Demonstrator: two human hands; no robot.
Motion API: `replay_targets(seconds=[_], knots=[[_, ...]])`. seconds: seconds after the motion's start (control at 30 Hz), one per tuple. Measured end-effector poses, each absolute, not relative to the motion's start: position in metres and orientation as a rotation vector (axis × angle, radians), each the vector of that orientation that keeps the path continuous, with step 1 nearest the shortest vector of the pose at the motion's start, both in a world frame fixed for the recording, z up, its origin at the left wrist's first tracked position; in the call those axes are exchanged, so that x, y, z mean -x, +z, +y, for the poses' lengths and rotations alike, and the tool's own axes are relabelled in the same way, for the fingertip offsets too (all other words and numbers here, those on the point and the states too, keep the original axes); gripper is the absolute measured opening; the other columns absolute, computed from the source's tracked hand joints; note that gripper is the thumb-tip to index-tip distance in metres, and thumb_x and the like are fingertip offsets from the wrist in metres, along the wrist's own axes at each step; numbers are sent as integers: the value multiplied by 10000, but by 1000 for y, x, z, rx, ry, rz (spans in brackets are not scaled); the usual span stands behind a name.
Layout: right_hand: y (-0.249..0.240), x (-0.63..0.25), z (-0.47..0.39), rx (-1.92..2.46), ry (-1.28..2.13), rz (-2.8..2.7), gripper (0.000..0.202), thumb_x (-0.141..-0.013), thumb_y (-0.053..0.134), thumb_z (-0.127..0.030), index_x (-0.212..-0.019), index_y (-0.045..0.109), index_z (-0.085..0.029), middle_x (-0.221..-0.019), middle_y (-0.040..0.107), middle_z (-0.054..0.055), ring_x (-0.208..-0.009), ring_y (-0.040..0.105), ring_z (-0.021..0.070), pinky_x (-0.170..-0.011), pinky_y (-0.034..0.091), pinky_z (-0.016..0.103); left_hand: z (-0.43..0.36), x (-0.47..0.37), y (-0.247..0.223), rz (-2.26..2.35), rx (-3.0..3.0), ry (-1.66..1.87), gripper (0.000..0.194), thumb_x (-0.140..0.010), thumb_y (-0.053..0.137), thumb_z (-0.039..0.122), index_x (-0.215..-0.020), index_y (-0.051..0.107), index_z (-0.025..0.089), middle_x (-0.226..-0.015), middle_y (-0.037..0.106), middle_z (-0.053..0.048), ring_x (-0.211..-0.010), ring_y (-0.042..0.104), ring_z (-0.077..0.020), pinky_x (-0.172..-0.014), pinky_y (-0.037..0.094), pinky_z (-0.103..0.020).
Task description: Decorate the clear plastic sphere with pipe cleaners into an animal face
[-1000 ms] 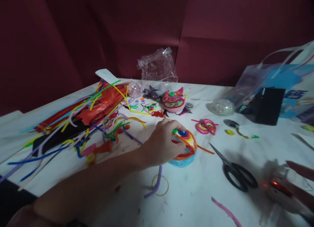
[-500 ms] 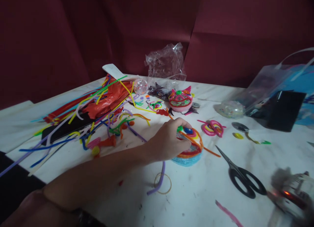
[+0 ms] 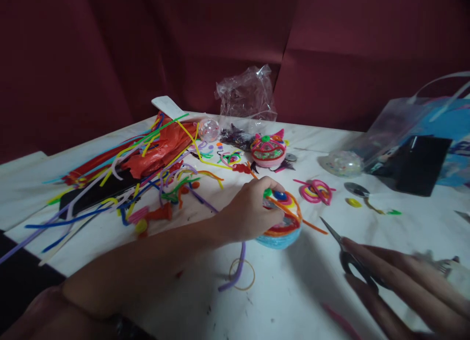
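Observation:
My left hand (image 3: 247, 210) is closed on a round craft ornament (image 3: 281, 239), light blue below, with orange and red pipe-cleaner trim above. Blue and green pieces show on its top beside my fingertips. A pair of black-handled scissors (image 3: 332, 230) lies to the right, blades pointing away from me. Over their handles reaches my right hand (image 3: 407, 283), thumb and fingers apart; the handles are partly hidden beneath it. An orange pipe cleaner (image 3: 315, 227) sticks out between the ornament and the scissors.
Beyond the ornament stands a finished-looking pink eared ball (image 3: 269, 151). A coiled pink-and-yellow piece (image 3: 315, 193) lies to its right. Pipe cleaners and a red plastic bag (image 3: 156, 151) crowd the left. A purple pipe cleaner (image 3: 238, 271) crosses a rubber band (image 3: 253, 280) in front.
My right hand has come in from the lower right and now spreads over the scissors' handles. My left hand keeps its hold on the ornament. The view has shifted slightly.

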State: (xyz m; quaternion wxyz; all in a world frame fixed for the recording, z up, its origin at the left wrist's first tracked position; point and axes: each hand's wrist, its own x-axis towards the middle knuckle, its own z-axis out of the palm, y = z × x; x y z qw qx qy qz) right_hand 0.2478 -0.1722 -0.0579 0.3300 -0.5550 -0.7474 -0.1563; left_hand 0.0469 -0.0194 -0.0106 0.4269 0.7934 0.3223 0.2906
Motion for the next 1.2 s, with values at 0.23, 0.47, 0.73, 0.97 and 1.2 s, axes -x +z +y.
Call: replay_targets(seconds=[0.23, 0.47, 0.73, 0.97, 1.2], knots=[[-52, -201, -125, 1273, -409, -2043, 276, -1020, 388, -211, -1243, 503, -96, -942, 511, 98, -812, 531, 212, -677, 445, 299, -20, -49, -12, 768, -1971, 750, 248, -652, 555, 84, -887, 534, 157, -811, 582, -5, -765, 553, -147, -711, 447, -253], [-54, -203, -119, 1241, -496, -2036, 199, -980, 429, -116, -1130, 556, -85, -918, 517, 107, -776, 520, 225, -622, 422, 308, -21, -49, -13, 780, -1987, 727, 268, -665, 569, 106, -928, 536, 144, -850, 597, -26, -775, 560, -154, -719, 456, -263], [-48, -206, -117, 1243, -708, -2143, 173, -966, 427, -120, -1053, 573, -88, -893, 555, 134, -772, 526, 291, -574, 390, 339, -21, -48, -10, 774, -2018, 719, 292, -664, 636, 171, -938, 542, 133, -883, 610, -45, -838, 576, -184, -782, 458, -299], [-45, -208, -116, 1194, -721, -2169, 167, -946, 421, -84, -995, 580, -96, -883, 555, 130, -787, 532, 300, -612, 413, 373, -19, -48, -12, 720, -2113, 772, 264, -659, 675, 192, -893, 566, 133, -926, 624, -68, -901, 581, -200, -809, 450, -299], [-47, -209, -118, 1204, -697, -2148, 166, -951, 419, -83, -1002, 577, -92, -878, 551, 130, -771, 534, 284, -592, 417, 356, -17, -46, -13, 651, -2201, 733, 322, -639, 700, 204, -932, 575, 157, -973, 619, -67, -918, 582, -195, -815, 457, -295]])
